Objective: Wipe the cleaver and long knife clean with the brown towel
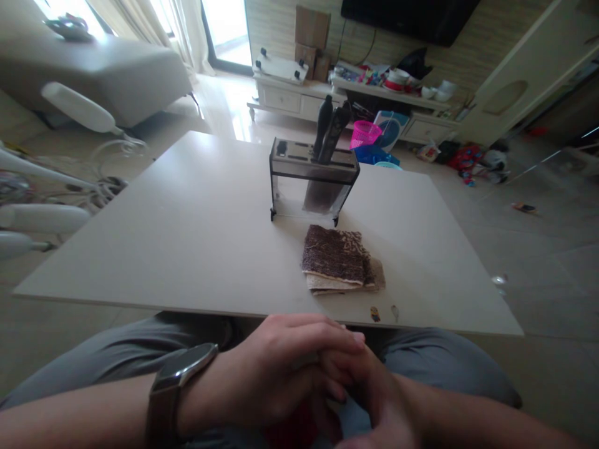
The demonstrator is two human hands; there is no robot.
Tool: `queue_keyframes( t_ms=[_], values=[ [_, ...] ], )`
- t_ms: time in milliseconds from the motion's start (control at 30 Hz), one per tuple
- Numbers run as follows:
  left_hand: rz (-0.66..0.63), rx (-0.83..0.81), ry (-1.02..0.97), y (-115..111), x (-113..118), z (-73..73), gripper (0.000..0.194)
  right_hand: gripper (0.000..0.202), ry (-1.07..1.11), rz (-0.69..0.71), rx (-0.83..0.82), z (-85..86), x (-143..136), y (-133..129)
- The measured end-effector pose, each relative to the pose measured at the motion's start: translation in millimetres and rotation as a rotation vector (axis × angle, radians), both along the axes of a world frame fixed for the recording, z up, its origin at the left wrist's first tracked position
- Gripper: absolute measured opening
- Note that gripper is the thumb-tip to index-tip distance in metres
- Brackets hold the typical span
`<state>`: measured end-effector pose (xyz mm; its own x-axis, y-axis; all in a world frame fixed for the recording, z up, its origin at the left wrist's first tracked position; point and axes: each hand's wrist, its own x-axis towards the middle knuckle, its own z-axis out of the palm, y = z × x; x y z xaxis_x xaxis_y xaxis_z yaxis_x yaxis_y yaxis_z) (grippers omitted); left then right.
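While folded cloth (334, 257) lies just beyond, left grip (276, 368) and right grip (381, 386) closed together.

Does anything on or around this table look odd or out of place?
The folded brown cloth looks askew, its lower layers poking out unevenly. A small colourful trinket and pale loop lie loose near the edge of the table. A jumbled pile sits on the floor.

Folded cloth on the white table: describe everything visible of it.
The folded cloth looks like textured fabric, mottled dark brown and beige, with paler layers at its near edge and right side. It lies flat, edges uneven, on the white table, nearer than the knife holder. Neither left hand nor right hand touches it.
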<state>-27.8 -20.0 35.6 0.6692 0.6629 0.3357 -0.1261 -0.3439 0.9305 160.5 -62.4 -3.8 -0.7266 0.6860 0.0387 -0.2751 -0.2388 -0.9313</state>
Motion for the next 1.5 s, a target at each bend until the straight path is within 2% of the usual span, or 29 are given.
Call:
queue_keyframes(
  t_ms=[133, 233, 300, 467, 633, 733, 867, 933, 1100, 1267, 1400, 1500],
  values=[
    [0.009, -0.079, 0.131, 8.8, -1.3, 9.8, 0.045, 0.048, -0.010, -0.166, 0.068, 17.9, 4.2, 11.8],
    [-0.046, -0.081, 0.124, 13.3, 0.6, 5.4, 0.023, 0.043, -0.008, -0.201, 0.119, 24.9, 3.5, 18.0],
    [-0.065, -0.065, 0.139, 13.5, 1.9, -2.4, 0.012, 0.044, -0.010, -0.188, 0.169, 25.3, 1.5, 19.8],
    [0.005, -0.040, 0.139, 6.8, 3.0, -19.8, 0.020, 0.054, 0.049, -0.214, 0.184, 18.3, -5.9, 17.3],
    [0.114, 0.055, 0.101, 1.6, 5.1, -20.2, 0.016, 0.053, 0.060, -0.281, 0.267, 15.5, -10.3, 14.4],
    [0.065, 0.028, 0.133, 6.2, 4.1, -14.1, 0.014, 0.051, 0.053, -0.257, 0.275, 21.4, -7.7, 16.7],
    [-0.103, -0.030, 0.171, 16.7, 2.4, -5.7, 0.012, 0.043, 0.076, -0.218, 0.161, 32.0, -2.0, 20.9],
    [-0.135, -0.043, 0.170, 18.8, 2.8, -5.3, 0.019, 0.043, 0.084, -0.209, 0.134, 35.2, 0.0, 22.7],
    [-0.021, -0.036, 0.122, 16.6, 4.7, -13.2, 0.020, 0.048, -0.007, -0.172, 0.279, 36.5, 2.0, 28.4],
    [0.006, -0.006, -0.026, 17.3, 7.0, -15.8, 0.029, 0.045, -0.047, -0.145, 0.373, 34.6, -1.9, 30.7],
    [0.042, -0.001, -0.076, 17.3, 8.8, -17.7, 0.031, 0.046, -0.050, -0.174, 0.414, 32.5, -6.1, 28.6],
    [0.009, 0.011, -0.045, 20.8, 7.7, -16.2, 0.029, 0.045, -0.044, -0.186, 0.382, 32.4, -4.8, 27.5]
  ],
)
